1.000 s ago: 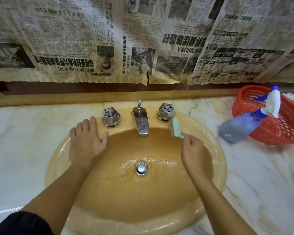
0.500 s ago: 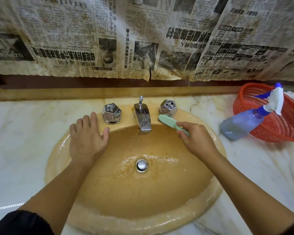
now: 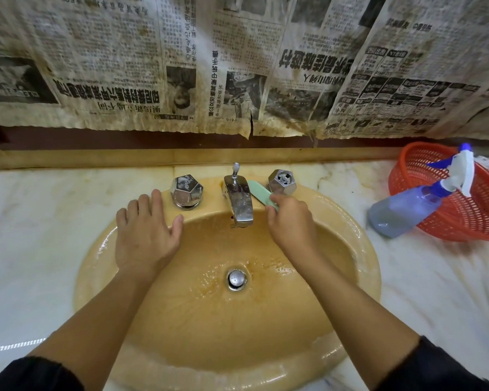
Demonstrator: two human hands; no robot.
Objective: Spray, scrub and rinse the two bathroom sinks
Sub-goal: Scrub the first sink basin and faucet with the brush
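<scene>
An oval tan sink [image 3: 362,249] set in a marble counter fills the middle of the view, wet, with a chrome drain plug [image 3: 237,278] at its bottom. My right hand [image 3: 291,221] grips a pale green brush [image 3: 261,194], whose head lies against the right side of the chrome faucet [image 3: 239,201]. My left hand [image 3: 146,232] rests flat on the sink's back left rim, fingers straight, beside the left tap knob [image 3: 187,191]. The right tap knob [image 3: 282,182] stands just behind the brush.
A blue spray bottle [image 3: 418,207] leans on a red plastic basket [image 3: 469,218] at the right of the white marble counter [image 3: 40,235]. Stained newspaper sheets [image 3: 237,66] cover the wall behind the sink.
My right hand has carried the green brush from the right tap knob leftward, up against the faucet. My left hand has stayed on the rim.
</scene>
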